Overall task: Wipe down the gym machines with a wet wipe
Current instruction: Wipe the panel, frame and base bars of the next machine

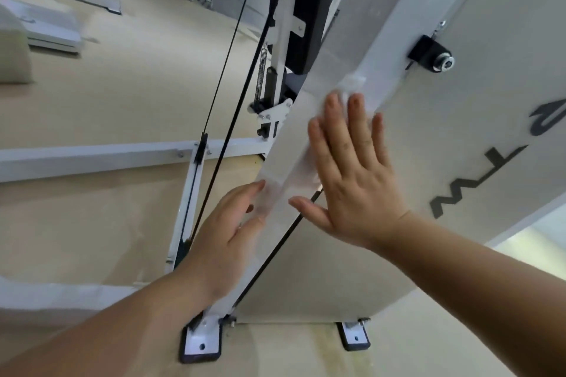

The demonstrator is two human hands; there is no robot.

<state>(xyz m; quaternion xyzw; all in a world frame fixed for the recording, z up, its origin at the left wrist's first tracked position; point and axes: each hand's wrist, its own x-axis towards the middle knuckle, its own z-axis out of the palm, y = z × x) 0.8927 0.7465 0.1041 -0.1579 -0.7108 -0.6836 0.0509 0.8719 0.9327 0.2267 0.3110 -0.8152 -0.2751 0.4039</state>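
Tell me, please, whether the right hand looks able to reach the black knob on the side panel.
Probably yes: the right hand lies flat on the white post, and only bare panel separates it from the black knob.

left hand (228, 223) flat, right hand (352, 180) flat and splayed

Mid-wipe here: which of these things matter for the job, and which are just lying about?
In the job: wet wipe under the flat right hand; white post; left hand touching the post's side.
Just there: black cables; spring; lettered side panel; foot plates; another machine far left.
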